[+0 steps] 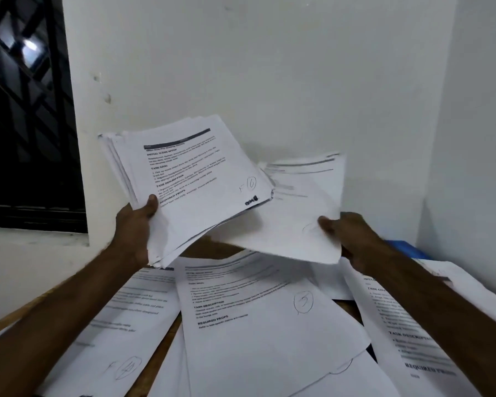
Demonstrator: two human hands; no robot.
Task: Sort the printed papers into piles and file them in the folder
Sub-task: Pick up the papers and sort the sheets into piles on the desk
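My left hand (135, 224) grips a thick stack of printed papers (189, 173) by its lower left corner, held up above the table. The top page shows a hand-drawn circled 6. My right hand (347, 233) pinches a single printed sheet (295, 213) at its right edge; that sheet is blurred and tilts out to the right of the stack. Below, piles of printed pages lie on the wooden table (209, 245): one with a circled 4 (121, 325) at the left, one with a circled 3 (258, 310) in the middle, one (407, 333) at the right. A blue folder (407, 247) peeks out behind my right hand.
White walls close in behind and to the right of the table. A dark window with a metal grille (26, 110) fills the left, with a white sill beneath it. Loose sheets overlap across most of the tabletop.
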